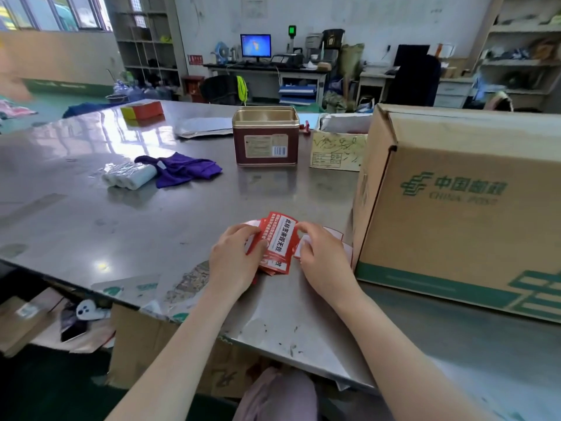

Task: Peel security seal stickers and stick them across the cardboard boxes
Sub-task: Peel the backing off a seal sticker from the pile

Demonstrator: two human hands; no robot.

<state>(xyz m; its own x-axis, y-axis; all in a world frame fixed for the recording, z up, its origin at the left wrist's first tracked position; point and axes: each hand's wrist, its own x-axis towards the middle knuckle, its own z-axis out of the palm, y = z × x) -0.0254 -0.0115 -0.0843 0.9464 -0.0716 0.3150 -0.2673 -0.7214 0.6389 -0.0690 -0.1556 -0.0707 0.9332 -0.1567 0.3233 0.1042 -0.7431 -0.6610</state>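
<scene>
A stack of red security seal stickers [280, 243] with a white text band lies on the steel table [121, 214], just left of a large China Post cardboard box [461, 208]. My left hand [235, 262] holds the stack's left edge, thumb on the top sheet. My right hand [321, 256] pinches the top sticker's right edge, and white backing shows beneath its fingers. Both hands sit close together over the stack, a short way from the box's left corner.
A red-and-gold tin [266, 136] stands open mid-table. A purple cloth [182, 168] and a pack of white rolls [129, 174] lie to the left. A small cream carton [338, 150] sits behind the big box. Flattened cardboard [145, 338] leans under the table's front edge.
</scene>
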